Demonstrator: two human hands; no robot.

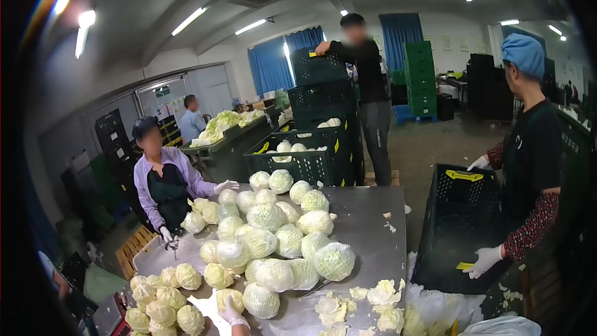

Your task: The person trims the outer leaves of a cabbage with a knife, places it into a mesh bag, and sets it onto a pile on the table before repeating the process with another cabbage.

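Note:
At the table's near edge, my left hand (232, 315), in a white glove, is closed against a pale bare cabbage (229, 300). Just right of it lies a cabbage in a white foam net (261, 300). Many more netted cabbages (258, 244) are heaped beyond, over the middle of the table. To the left sits a pile of bare yellowish cabbages (166, 305). My right hand is out of view.
Loose leaves (333, 308) lie on the metal table (379, 224). Across it, a co-worker (165, 180) holds a dark tool (172, 242). At right another person (528, 149) grips a dark crate (457, 230). Behind, a third person (367, 93) handles stacked crates (320, 102).

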